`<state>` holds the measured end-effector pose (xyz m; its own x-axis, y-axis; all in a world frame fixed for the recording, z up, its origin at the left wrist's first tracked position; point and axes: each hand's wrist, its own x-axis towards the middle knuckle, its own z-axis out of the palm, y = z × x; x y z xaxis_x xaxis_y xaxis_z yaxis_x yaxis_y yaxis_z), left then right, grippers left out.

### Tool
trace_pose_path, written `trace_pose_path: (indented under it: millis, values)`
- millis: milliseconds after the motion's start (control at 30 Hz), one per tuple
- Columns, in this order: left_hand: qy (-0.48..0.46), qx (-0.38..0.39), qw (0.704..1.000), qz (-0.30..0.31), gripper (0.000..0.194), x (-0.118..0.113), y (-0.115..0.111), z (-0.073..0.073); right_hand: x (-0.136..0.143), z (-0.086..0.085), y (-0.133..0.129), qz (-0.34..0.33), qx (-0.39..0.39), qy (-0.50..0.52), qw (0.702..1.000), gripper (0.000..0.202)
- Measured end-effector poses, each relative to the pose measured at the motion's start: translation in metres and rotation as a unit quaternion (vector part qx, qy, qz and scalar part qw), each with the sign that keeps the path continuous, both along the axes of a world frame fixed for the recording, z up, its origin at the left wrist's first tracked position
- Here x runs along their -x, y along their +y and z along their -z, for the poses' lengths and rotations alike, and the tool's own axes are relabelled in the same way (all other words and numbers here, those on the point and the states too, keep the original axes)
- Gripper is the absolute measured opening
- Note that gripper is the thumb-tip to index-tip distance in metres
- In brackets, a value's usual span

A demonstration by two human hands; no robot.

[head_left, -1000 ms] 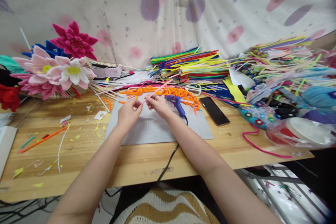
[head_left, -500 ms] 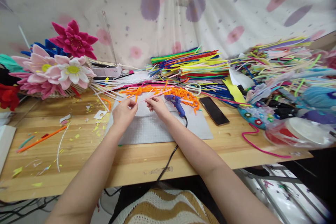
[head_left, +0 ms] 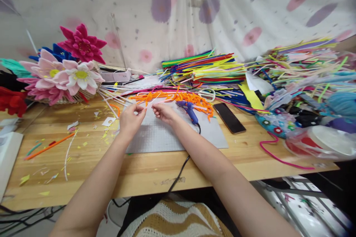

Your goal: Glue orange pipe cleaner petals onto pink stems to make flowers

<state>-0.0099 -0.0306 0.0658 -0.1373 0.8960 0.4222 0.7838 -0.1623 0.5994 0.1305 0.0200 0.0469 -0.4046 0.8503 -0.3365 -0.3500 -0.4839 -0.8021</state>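
A phone (head_left: 229, 118) lay on the table (head_left: 150, 172), and to its right a pink wire (head_left: 289, 163) curved near a plastic-wrapped tub (head_left: 335, 139). At the left, large flowers (head_left: 63, 69) were bunched before a spotted curtain (head_left: 183, 26). Nearer, an orange stick (head_left: 50, 146) and yellow scraps (head_left: 24, 180) lay about, and cables (head_left: 30, 219) showed below the table, at the lower left.

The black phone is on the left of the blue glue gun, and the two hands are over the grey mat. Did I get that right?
Not quite: the head view shows the black phone on the right of the blue glue gun. The left hand and right hand are over the grey mat.
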Motion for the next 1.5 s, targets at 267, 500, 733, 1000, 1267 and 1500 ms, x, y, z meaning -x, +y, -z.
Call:
trace_pose_path:
  millis: [267,500,733,1000,1267,1500]
  values:
    - [0.016,0.06,0.998,-0.033,0.016,0.006,0.002,0.001,0.01,-0.003,0.002,-0.031,0.014,-0.043,0.998,0.023]
    - [0.022,0.117,0.992,-0.038,0.018,0.012,0.008,0.005,-0.071,-0.015,-0.035,-0.207,-0.198,-0.197,0.937,0.029]
    - [0.019,0.118,0.993,-0.021,0.021,0.01,0.011,0.007,-0.178,-0.031,-0.051,-0.197,-0.204,-0.541,0.792,0.038]
    - [-0.008,0.105,0.994,0.003,0.021,0.0,0.014,0.013,-0.142,0.007,-0.024,0.06,-0.331,-0.573,0.748,0.035]
    - [-0.162,0.129,0.978,0.024,0.027,-0.001,0.021,0.025,-0.112,0.011,-0.028,0.193,-0.236,-0.347,0.887,0.04]
    - [-0.343,0.177,0.921,0.048,0.039,-0.011,0.025,0.021,-0.086,-0.001,-0.033,0.114,-0.257,-0.267,0.922,0.035]
